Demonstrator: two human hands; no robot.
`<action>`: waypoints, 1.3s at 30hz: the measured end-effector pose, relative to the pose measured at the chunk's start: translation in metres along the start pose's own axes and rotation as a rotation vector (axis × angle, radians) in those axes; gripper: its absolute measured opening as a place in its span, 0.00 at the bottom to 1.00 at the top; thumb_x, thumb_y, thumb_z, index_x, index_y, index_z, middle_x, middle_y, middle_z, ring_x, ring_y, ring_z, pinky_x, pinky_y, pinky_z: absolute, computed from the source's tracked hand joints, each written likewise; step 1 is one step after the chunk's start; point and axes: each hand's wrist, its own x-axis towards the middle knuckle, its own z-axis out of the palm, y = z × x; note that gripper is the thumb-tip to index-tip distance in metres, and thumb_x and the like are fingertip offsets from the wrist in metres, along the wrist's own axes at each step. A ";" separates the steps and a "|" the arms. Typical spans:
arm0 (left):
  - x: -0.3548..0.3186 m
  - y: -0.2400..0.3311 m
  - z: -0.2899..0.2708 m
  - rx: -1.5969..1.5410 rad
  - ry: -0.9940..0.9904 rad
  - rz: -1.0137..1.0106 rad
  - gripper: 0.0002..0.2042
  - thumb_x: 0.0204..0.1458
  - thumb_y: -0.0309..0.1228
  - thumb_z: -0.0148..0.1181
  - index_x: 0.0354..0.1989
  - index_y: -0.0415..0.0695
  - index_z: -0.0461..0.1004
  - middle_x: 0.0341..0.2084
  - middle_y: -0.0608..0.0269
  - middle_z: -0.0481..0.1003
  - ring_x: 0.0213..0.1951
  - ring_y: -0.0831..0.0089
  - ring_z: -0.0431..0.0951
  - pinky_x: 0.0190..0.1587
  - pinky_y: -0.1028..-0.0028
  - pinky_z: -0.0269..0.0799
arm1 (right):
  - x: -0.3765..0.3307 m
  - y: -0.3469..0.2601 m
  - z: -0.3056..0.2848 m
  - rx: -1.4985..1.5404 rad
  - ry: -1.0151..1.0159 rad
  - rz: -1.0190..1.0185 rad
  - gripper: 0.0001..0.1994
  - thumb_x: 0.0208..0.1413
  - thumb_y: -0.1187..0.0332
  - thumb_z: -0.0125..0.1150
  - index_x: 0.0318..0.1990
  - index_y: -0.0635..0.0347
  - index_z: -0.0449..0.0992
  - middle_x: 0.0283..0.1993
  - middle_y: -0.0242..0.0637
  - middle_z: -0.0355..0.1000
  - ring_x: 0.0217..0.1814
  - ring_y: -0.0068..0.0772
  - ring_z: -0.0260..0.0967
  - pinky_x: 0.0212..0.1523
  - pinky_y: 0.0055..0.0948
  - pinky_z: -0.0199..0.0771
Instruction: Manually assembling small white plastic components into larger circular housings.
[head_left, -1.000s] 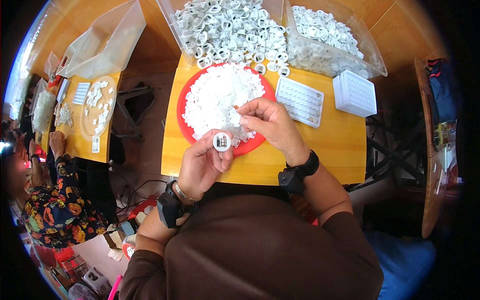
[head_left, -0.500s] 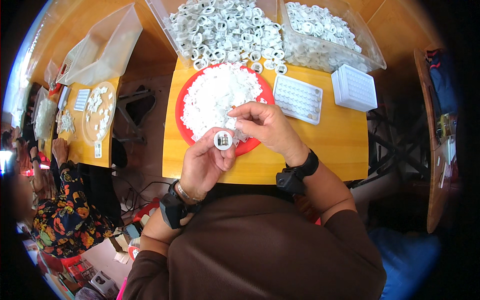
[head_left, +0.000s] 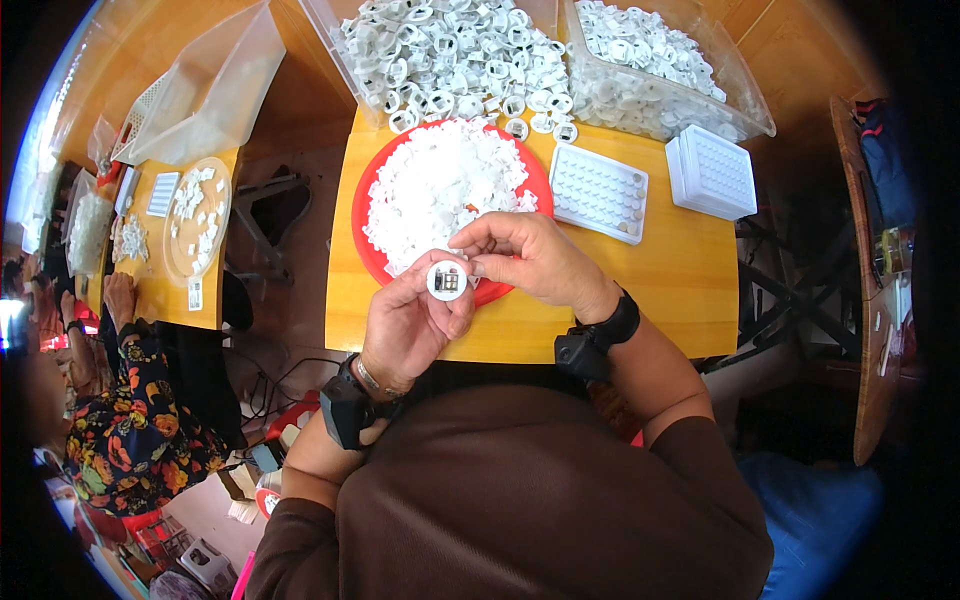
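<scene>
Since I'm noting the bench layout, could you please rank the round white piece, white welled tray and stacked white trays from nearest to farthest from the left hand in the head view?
1. Round white piece: held in the left hand.
2. White welled tray: right of the red plate.
3. Stacked white trays: farther right.

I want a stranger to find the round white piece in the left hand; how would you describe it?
On the yellow table, find the red tray heaped with small white bits. At its near edge, the left hand holds the round white piece, its centre darker. Similar round pieces lie beyond the tray; this one is held in the fingers.
</scene>
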 end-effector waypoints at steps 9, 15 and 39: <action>-0.004 0.002 -0.002 -0.136 -0.059 0.008 0.16 0.61 0.39 0.44 0.45 0.38 0.68 0.25 0.55 0.71 0.24 0.68 0.68 0.29 0.74 0.63 | 0.000 0.001 -0.004 -0.114 0.028 -0.014 0.03 0.57 0.74 0.59 0.37 0.63 0.73 0.33 0.27 0.72 0.36 0.15 0.68 0.38 0.19 0.70; -0.004 0.004 -0.004 -0.132 0.064 0.036 0.13 0.60 0.36 0.45 0.44 0.39 0.68 0.27 0.54 0.72 0.27 0.68 0.69 0.31 0.73 0.65 | 0.000 -0.003 -0.001 -0.244 0.189 -0.015 0.05 0.57 0.72 0.59 0.36 0.64 0.73 0.30 0.26 0.71 0.32 0.14 0.66 0.33 0.19 0.69; 0.009 -0.001 -0.007 -0.080 0.043 -0.011 0.13 0.62 0.35 0.44 0.45 0.39 0.67 0.28 0.57 0.73 0.26 0.71 0.72 0.30 0.76 0.68 | -0.003 -0.007 0.010 -0.303 0.187 -0.186 0.03 0.54 0.74 0.60 0.33 0.63 0.73 0.37 0.34 0.73 0.35 0.21 0.70 0.37 0.23 0.72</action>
